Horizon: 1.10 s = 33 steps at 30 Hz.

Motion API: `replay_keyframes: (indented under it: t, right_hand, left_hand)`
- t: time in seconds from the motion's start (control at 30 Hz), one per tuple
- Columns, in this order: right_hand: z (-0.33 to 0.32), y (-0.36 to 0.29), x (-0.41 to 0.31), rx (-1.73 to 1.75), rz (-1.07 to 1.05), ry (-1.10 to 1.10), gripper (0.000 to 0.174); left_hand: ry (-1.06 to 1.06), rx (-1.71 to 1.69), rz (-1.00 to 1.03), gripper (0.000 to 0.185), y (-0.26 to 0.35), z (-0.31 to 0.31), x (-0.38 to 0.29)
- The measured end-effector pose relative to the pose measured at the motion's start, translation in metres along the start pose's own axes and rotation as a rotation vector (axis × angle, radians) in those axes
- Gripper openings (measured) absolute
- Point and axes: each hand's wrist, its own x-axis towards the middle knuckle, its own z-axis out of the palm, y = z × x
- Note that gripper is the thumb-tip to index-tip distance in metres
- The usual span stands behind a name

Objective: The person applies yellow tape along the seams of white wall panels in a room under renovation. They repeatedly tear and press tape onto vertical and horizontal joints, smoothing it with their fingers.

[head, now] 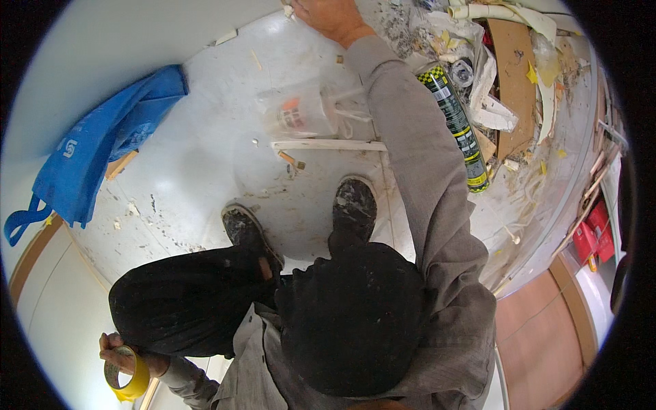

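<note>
My left hand (114, 349) is at the lower left beside my bent knee, its fingers through and around a roll of yellow tape (140, 378). At the top edge, my right hand (330, 19) reaches down to the floor beside the foot of a white wall. A small white crumbly piece (288, 11) lies at its fingertips; whether they grip it is unclear, as the picture's edge cuts the hand off. Between my hands and feet, a clear plastic bag with a printed label (302, 113) rests on the grey floor (215, 123).
A pale wooden strip (330, 145) and a small brush (292, 160) lie before my shoes. To the left, a blue bag (123, 120) leans on the wall. A black-and-yellow foam can (456, 128) lies beside a debris heap with cardboard (512, 87). Red items (594, 233) sit far right.
</note>
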Motion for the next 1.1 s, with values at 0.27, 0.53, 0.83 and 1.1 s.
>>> replay_keyframes:
  t: [0.27, 0.53, 0.83, 1.1]
  right_hand:
    - [0.004, 0.0, 0.001, -0.048, 0.032, -0.037, 0.019]
    - [0.002, 0.002, 0.001, -0.09, -0.074, -0.003, 0.016]
    - [0.0, 0.002, 0.0, -0.083, -0.042, -0.071, 0.015]
    - [-0.002, 0.001, 0.001, -0.044, -0.051, -0.036, 0.013]
  left_hand:
    - [0.045, 0.147, 0.181, 0.059, 0.003, 0.012, 0.001]
    - [0.097, -0.117, -0.085, 0.059, 0.022, 0.026, 0.0]
    - [0.05, 0.011, -0.044, 0.057, 0.0, 0.007, 0.006]
    - [0.032, -0.026, 0.057, 0.046, -0.003, 0.008, 0.007]
